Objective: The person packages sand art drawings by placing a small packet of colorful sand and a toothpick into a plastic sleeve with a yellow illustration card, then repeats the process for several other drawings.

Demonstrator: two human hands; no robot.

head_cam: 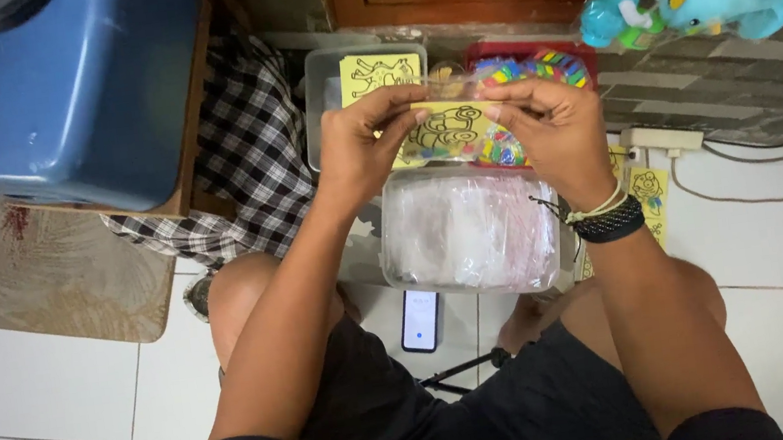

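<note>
White tile floor, seated person: left hand [364,144] & right hand [550,131] both pinch yellow card [445,130] in clear sleeve, held taut above plastic tub [468,230] for handling.

A yellow card [445,131], a black-and-white checked cloth [249,153], a blue bin [47,93].

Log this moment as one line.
left hand: holds yellow drawing card in clear plastic sleeve | right hand: holds same card | below: clear plastic tub of bags
</note>
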